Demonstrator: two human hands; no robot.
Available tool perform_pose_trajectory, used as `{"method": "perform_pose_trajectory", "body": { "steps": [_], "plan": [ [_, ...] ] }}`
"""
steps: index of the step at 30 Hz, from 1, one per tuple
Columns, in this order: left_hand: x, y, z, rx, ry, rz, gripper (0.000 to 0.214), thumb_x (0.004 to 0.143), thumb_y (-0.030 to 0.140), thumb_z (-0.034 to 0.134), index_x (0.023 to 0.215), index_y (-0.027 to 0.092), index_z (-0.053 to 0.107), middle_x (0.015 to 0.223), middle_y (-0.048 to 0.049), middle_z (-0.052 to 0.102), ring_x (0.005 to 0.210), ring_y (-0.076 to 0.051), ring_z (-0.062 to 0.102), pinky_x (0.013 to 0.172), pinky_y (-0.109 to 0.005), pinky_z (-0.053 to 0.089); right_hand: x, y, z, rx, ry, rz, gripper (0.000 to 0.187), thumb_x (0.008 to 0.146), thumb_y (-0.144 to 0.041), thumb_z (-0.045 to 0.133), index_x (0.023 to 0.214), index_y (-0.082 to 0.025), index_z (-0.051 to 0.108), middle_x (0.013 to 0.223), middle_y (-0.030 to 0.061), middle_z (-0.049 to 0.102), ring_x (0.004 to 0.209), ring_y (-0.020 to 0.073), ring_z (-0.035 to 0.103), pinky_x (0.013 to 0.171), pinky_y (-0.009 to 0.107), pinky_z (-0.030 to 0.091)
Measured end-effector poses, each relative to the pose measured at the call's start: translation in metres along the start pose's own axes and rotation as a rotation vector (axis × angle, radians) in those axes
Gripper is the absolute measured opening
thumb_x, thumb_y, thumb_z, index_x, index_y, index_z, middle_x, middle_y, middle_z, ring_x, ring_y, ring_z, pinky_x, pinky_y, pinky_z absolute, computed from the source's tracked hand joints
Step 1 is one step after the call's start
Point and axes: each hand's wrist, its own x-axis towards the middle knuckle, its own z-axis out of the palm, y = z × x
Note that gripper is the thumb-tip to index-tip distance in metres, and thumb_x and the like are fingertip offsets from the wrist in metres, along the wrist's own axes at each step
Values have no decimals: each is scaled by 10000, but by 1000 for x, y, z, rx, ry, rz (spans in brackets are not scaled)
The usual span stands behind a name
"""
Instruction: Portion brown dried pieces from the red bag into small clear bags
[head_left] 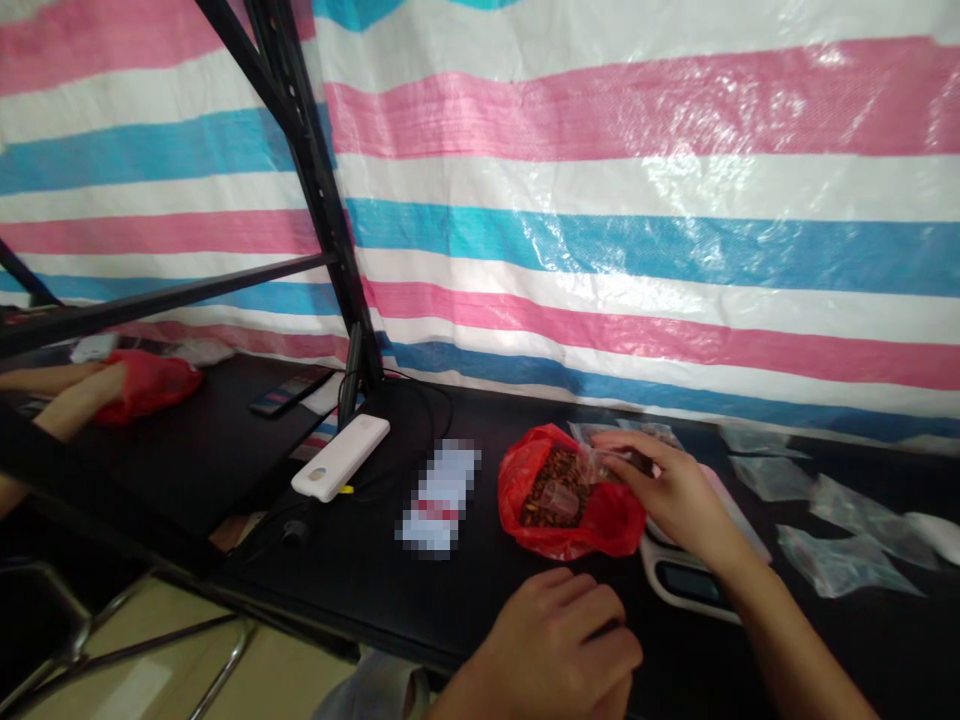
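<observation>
A: Layout, big to small?

B: Striped sheet (637, 250) at back, black table (337, 575) in front. On the table: red bag (616, 518), mouth open, just left of the scale (694, 583).

A: Hands?

B: Right hand (679, 495) is above the red bag's right side, fingertips pinched on what looks like 1 clear bag (594, 465). Left hand (562, 640) is half-curled near the table's front edge; palm hidden, can't tell if it's closed on anything.

A: Spares?

B: At least 4 loose bags (832, 565) right of the scale. Small cup (559, 500) sits on brown bits (536, 512) inside the red bag.

A: Handling?

B: My read: clear bag is light, limp, slick; pinch 1 lip near the mouth. Red bag's floppy, heavier; support from below, a rim pull could spill bits. Cup's probably light, thin; hold its side gently.
</observation>
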Motion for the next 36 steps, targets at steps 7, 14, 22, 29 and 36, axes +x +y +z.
{"method": "perform_pose_trajectory", "body": {
  "steps": [7, 14, 22, 29, 36],
  "plan": [
    [5, 3, 6, -40, 6, -64, 129, 790, 81, 540, 799, 209, 549, 775, 2, 636, 644, -129, 566, 628, -262, 466, -23, 30, -47, 329, 313, 291, 474, 746, -547, 817, 1102, -254, 708, 994, 57, 793, 810, 219, 754, 713, 345, 631],
    [9, 4, 12, -69, 3, -71, 174, 791, 51, 490, 806, 211, 556, 764, -9, 636, 631, -140, 567, 627, -263, 465, -39, 49, -77, -35, 197, 224, 403, 790, -567, 744, 996, -221, 768, 1042, 108, 799, 967, 312, 757, 917, 487, 605],
    [12, 0, 9, -88, 9, -102, 203, 861, 50, 456, 820, 200, 587, 781, -22, 655, 651, -146, 597, 624, -267, 473, -44, 53, -91, -143, 395, 228, 295, 878, -436, 602, 1032, -231, 749, 1139, 91, 783, 1142, 312, 705, 1082, 531, 492],
    [15, -4, 6, -93, 12, -109, 219, 877, 38, 460, 842, 194, 612, 788, -29, 658, 673, -146, 602, 628, -270, 486, -44, 52, -92, -157, 576, 247, 277, 881, -413, 566, 950, -222, 755, 1044, 96, 790, 1023, 300, 720, 976, 514, 524],
    [17, -4, 5, -113, 34, -96, 225, 887, 34, 453, 848, 187, 613, 782, -38, 655, 664, -146, 587, 602, -264, 462, -46, 44, -89, -164, 584, 230, 280, 857, -377, 537, 914, -219, 761, 946, 75, 787, 816, 249, 709, 807, 428, 549]
  ]
}}
